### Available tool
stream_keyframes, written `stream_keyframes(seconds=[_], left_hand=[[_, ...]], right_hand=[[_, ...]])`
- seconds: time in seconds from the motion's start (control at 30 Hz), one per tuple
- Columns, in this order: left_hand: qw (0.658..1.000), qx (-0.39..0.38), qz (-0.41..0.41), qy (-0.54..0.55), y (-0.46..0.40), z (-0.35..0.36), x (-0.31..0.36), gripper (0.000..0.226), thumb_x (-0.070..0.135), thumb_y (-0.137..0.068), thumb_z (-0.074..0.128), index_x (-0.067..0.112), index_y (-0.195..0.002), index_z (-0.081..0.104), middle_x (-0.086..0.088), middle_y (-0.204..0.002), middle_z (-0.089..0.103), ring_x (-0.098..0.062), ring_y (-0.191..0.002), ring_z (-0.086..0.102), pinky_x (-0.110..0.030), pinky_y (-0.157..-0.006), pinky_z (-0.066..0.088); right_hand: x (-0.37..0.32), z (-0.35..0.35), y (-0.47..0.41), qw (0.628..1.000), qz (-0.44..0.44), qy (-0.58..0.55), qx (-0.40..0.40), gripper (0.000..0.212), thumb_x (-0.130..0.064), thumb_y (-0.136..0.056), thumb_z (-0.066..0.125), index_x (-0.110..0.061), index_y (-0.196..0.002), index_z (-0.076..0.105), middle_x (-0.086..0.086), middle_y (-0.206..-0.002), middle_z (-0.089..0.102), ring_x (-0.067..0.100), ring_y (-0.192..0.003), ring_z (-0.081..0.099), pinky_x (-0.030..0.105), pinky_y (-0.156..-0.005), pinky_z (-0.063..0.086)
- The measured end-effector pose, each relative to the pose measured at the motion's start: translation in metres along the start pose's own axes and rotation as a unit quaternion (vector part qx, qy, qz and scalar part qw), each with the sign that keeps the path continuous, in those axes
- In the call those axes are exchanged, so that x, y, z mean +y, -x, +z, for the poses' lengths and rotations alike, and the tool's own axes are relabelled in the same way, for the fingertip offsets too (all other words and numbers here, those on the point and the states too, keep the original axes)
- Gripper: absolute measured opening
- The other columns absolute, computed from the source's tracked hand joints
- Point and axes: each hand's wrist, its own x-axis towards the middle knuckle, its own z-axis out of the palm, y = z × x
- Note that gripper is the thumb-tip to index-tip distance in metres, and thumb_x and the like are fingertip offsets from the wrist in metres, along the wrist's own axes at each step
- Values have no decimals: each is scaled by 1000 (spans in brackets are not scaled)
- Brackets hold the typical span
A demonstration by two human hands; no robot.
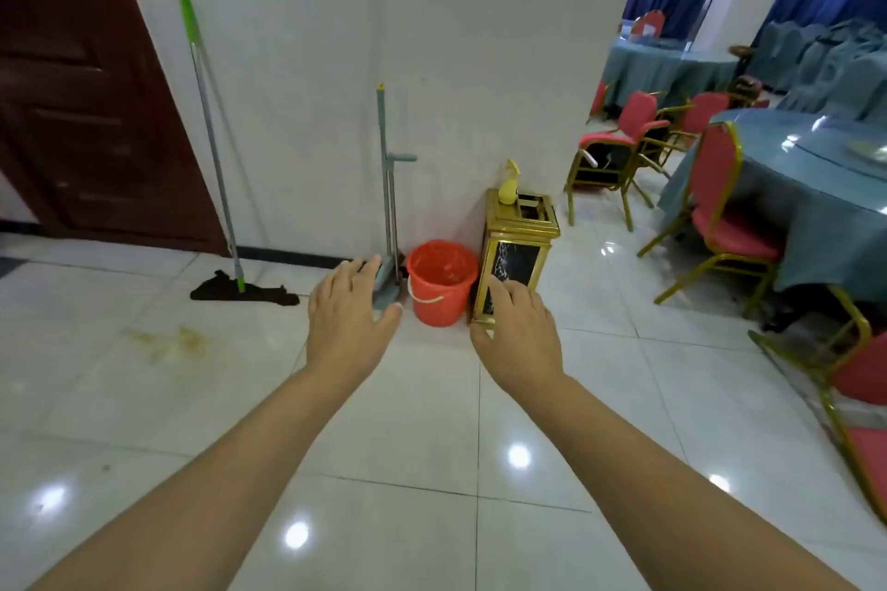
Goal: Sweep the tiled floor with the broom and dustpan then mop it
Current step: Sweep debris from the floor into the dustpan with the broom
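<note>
Nothing picked up yet, both arms just stretched out toward the corner. Left hand (348, 317) up with fingers straight and a bit spread, holding nothing; right hand (516, 326) same deal, fingers loosely extended, empty. Broom (381, 168) and dustpan (384, 286) parked upright against the white wall (312, 86), handles side by side, probably stood there to stay out of the walkway; left hand overlapping the dustpan in the view, can't tell if actually touching, looks short of it. Mop (211, 144) further left, leaning on the wall beside the dark door (72, 86), green grip up top, dark mop head flat on the tiles (432, 422). Makes sense as second in line, so no rush there. Yellowish smear (165, 341) on the tiles in front of the mop, clearly a job for mopping rather than sweeping. Orange bucket (439, 281) just right of the dustpan, lined with what looks like an orange bag, seemingly empty, no water visible. Gold-framed bin (516, 250) next to it, contents hidden, yellow spray bottle (509, 182) sitting on its top. Red chairs (624, 144) and blue-clothed tables (816, 173) off to the right. First step by the look of it: grabbing the broom set.
</note>
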Motion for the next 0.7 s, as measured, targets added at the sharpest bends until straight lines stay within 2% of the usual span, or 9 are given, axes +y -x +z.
stream_keyframes(seconds=[0.23, 0.47, 0.7], left_hand=[[998, -19, -68, 1, -58, 53, -3, 64, 35, -88, 56, 21, -146, 32, -5, -147, 37, -23, -138, 25, -40, -114, 20], [993, -22, -111, 14, -142, 85, -30, 63, 31, -89, 56, 18, -146, 33, -5, -148, 37, -23, -138, 26, -40, -113, 20], [992, -13, -121, 44, -277, 107, -72, 62, 30, -89, 57, 18, -145, 34, -5, -148, 37, -24, -137, 28, -41, -113, 24]], right_hand=[[37, 40, -86, 999, -3, -7, -39, 59, -34, -89, 57, -21, -143, 36, 1, -137, 47, 19, -123, 45, 33, -102, 42], [33, 80, -176, 998, -29, -22, -48, 62, -31, -89, 57, -20, -146, 34, 0, -135, 50, 19, -122, 46, 34, -103, 41], [2, 111, -314, 998, -40, -4, -40, 61, -35, -88, 56, -20, -144, 37, 1, -135, 50, 21, -123, 47, 38, -104, 42]])
